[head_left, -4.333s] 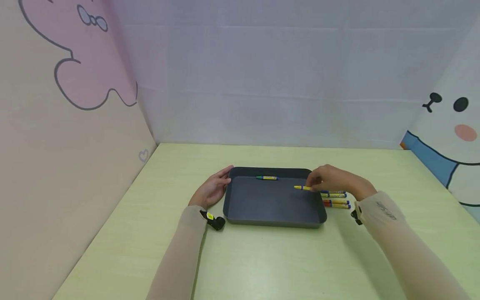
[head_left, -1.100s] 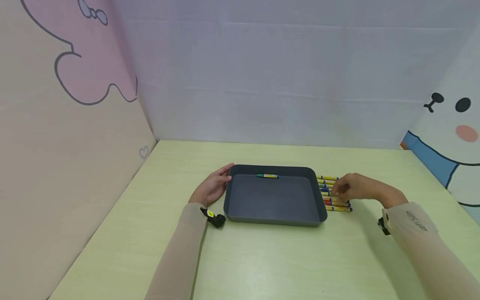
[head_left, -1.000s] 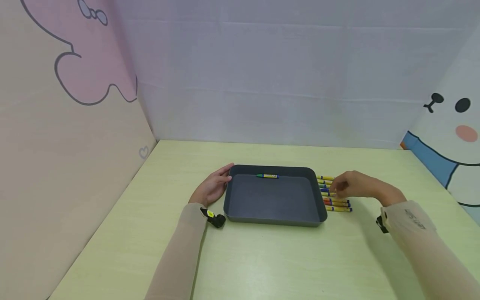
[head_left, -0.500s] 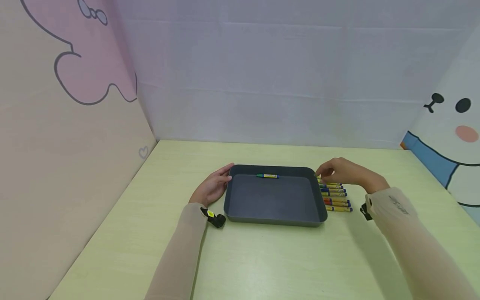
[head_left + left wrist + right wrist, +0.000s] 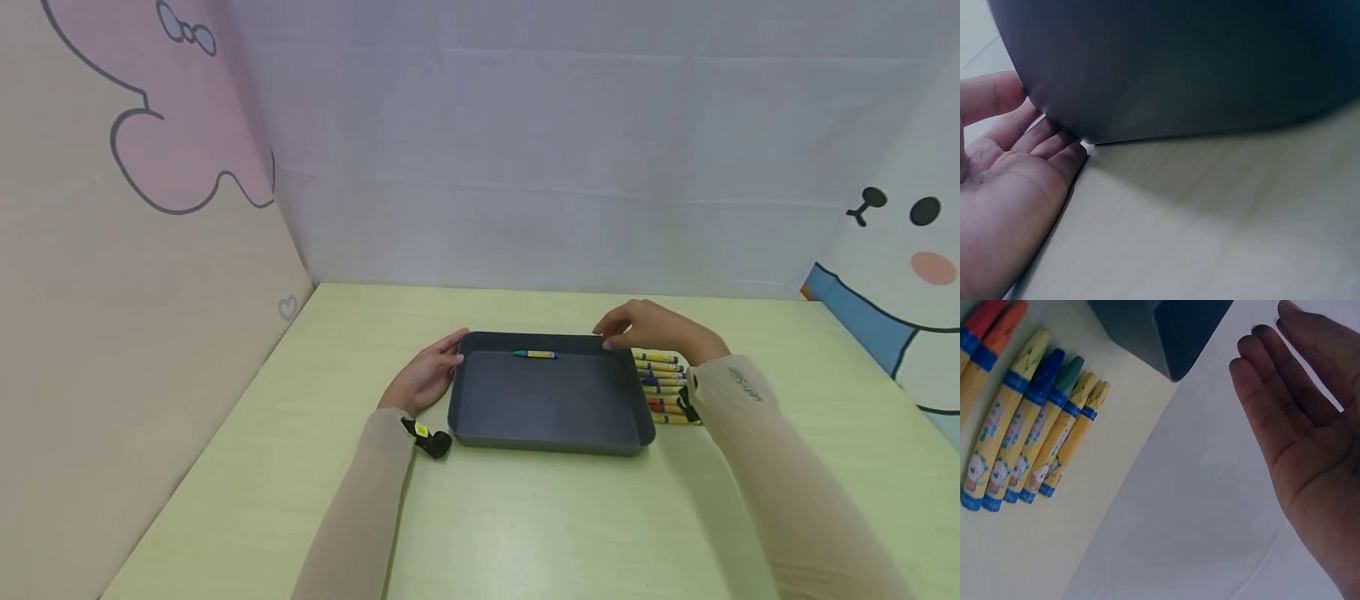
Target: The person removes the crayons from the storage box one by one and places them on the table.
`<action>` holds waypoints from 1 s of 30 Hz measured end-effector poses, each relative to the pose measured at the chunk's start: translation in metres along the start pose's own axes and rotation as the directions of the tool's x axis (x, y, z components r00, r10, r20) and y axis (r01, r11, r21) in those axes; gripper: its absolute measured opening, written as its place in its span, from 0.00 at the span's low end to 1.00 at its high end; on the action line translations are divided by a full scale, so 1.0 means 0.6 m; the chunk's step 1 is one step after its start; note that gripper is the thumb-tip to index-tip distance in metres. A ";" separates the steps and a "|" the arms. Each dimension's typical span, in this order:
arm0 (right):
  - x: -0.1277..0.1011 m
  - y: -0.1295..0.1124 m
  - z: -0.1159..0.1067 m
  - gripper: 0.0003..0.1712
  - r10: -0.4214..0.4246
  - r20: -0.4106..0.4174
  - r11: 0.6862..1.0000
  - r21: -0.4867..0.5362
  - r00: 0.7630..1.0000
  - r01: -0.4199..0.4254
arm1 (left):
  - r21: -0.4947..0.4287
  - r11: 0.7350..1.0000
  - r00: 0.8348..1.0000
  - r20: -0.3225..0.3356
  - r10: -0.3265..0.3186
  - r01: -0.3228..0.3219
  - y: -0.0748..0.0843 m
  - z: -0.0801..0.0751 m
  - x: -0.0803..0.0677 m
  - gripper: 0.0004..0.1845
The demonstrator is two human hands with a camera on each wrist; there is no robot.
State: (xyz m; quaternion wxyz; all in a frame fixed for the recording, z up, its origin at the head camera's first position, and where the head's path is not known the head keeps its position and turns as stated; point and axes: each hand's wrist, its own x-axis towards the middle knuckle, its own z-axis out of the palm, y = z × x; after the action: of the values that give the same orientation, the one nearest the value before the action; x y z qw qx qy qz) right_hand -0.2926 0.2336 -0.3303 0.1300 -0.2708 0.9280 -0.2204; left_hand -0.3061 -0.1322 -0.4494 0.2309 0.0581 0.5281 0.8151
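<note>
A dark grey tray (image 5: 551, 400) lies on the table, with one green crayon (image 5: 536, 354) inside near its far wall. At the tray's left side, my left hand (image 5: 424, 379) rests its fingers along the outer wall, thumb against the edge; the left wrist view shows the fingers (image 5: 1054, 147) at the tray's corner. My right hand (image 5: 648, 327) is over the tray's far right corner. Its fingers are extended and hold nothing in the right wrist view. Beside the tray's right wall lies a row of several crayons (image 5: 1013, 434), partly covered by my right wrist in the head view.
The pale table (image 5: 525, 517) spreads around the tray. A whitish wall sheet (image 5: 480, 167) stands behind it, with cartoon-printed panels at left and right. Each wrist wears a black camera, such as the left one (image 5: 431, 442).
My right hand earlier held a yellow crayon over the tray. It later touched the crayons at right, then moved left and away to the tray's far right corner. My left hand stays put.
</note>
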 end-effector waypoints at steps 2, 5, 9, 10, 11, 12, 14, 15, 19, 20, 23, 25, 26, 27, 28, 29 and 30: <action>0.011 -0.004 0.004 0.20 -0.003 -0.007 1.000 0.002 1.000 0.003 | -0.001 1.000 1.000 0.000 0.001 -0.001 0.000 0.000 -0.001 0.33; 0.027 -0.011 0.011 0.21 -0.008 -0.011 1.000 0.004 1.000 0.008 | -0.004 1.000 1.000 0.000 -0.002 0.002 0.000 0.001 -0.002 0.33; 0.045 -0.018 0.022 0.21 -0.023 -0.011 1.000 0.005 1.000 0.023 | -0.002 1.000 1.000 0.003 -0.001 0.001 0.000 0.002 -0.003 0.33; 0.048 -0.019 0.025 0.21 -0.026 -0.010 1.000 0.009 1.000 0.026 | -0.003 1.000 1.000 0.004 -0.001 0.001 0.000 0.002 -0.003 0.33; 0.051 -0.020 0.028 0.21 -0.029 -0.010 0.999 0.014 1.000 0.030 | -0.002 1.000 1.000 0.005 0.000 0.000 0.000 0.002 -0.003 0.33; 0.054 -0.021 0.031 0.21 -0.034 -0.012 0.999 0.016 0.999 0.034 | -0.001 1.000 1.000 0.006 0.000 0.000 0.001 0.002 -0.003 0.33; 0.060 -0.022 0.037 0.21 -0.038 -0.013 0.999 0.025 0.999 0.038 | 0.001 1.000 1.000 0.007 0.000 0.000 0.001 0.002 -0.003 0.33; 0.064 -0.023 0.040 0.21 -0.035 -0.014 0.999 0.030 0.999 0.035 | -0.001 1.000 1.000 0.007 0.000 0.000 0.002 0.002 -0.003 0.33; 0.075 -0.025 0.053 0.21 -0.040 -0.010 0.998 0.041 0.999 0.040 | -0.001 1.000 1.000 0.012 -0.003 0.003 0.002 0.001 -0.003 0.33; 0.078 -0.026 0.056 0.21 -0.039 -0.007 0.998 0.045 0.999 0.039 | 0.003 1.000 1.000 0.015 -0.001 0.001 0.002 0.000 -0.003 0.33; 0.086 -0.029 0.065 0.22 -0.038 0.009 0.998 0.055 0.999 0.037 | 0.002 1.000 1.000 0.017 -0.002 0.002 0.003 0.001 -0.002 0.33; 0.091 -0.031 0.072 0.22 -0.036 0.023 0.998 0.058 0.999 0.034 | 0.008 1.000 1.000 0.021 0.000 -0.001 0.003 0.001 -0.002 0.33; 0.092 -0.032 0.075 0.23 -0.034 0.030 0.998 0.058 0.999 0.032 | 0.009 1.000 1.000 0.022 0.000 0.000 0.003 0.002 -0.002 0.33; 0.094 -0.032 0.078 0.23 -0.033 0.036 0.998 0.057 0.999 0.030 | 0.005 1.000 1.000 0.021 -0.003 0.002 0.003 0.002 -0.002 0.33; 0.095 -0.033 0.080 0.23 -0.034 0.042 0.998 0.056 0.999 0.032 | 0.007 1.000 1.000 0.023 -0.004 0.004 0.003 0.002 -0.002 0.33; 0.096 -0.033 0.083 0.23 -0.030 0.048 0.998 0.054 0.998 0.028 | 0.009 1.000 1.000 0.024 -0.003 0.003 0.002 0.002 -0.002 0.33; 0.097 -0.034 0.086 0.23 -0.024 0.052 0.999 0.050 0.998 0.022 | 0.009 1.000 1.000 0.025 -0.003 0.003 0.002 0.002 -0.002 0.33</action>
State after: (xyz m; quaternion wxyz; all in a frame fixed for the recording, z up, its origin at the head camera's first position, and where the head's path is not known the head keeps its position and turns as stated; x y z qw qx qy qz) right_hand -0.3124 0.1682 -0.3726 0.1584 -0.2839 0.9153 -0.2376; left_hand -0.3053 -0.1322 -0.4477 0.2385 0.0688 0.5288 0.8116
